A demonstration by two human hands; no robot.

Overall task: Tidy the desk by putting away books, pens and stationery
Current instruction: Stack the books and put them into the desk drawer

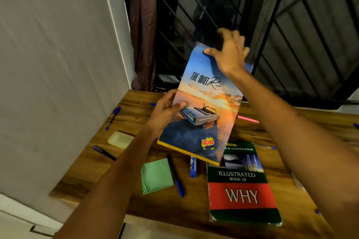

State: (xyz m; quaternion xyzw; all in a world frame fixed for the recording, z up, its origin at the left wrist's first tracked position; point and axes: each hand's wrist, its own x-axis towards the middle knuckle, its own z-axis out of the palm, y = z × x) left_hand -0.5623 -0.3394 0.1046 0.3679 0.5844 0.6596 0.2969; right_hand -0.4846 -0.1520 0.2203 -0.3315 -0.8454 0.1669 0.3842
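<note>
Here both hands are holding one notebook (pixel 204 106) up off the wooden surface (pixel 252 134), tilted, its top toward the window grille (pixel 194 15). The left hand (pixel 165 111) is gripping the notebook's left edge about halfway along, thumb lying on the cover beside the printed car, the other fingers (pixel 169 95) wrapping behind the edge. The right hand (pixel 230 52) is clamping the top edge, thumb pressing on the blue sky part of the cover, fingers curling over the back. Notebook is a thin softcover, glossy, showing a sunset and car picture, the words "THE QUIET", and a yellow strip along its bottom edge.

Under its lower corner a thick hardcover book (pixel 240 184) is lying flat near the surface's near edge, green and red cover reading "ILLUSTRATED BOOK OF WHY", corners looking worn and chipped. Just left of it a short blue marker (pixel 193 167) is lying, then a long dark pen with blue cap (pixel 175 175), then a square green sticky-note pad (pixel 156 175). Toward the left edge a pale rounded eraser (pixel 120 139), a dark pen (pixel 104 152) and a blue pen (pixel 113 117) are lying apart. A pink pen (pixel 248 118) is sticking out behind the notebook, toward the far edge. Surface is brown wood grain, glossy. A white wall (pixel 58 64) is running along its left edge.
</note>
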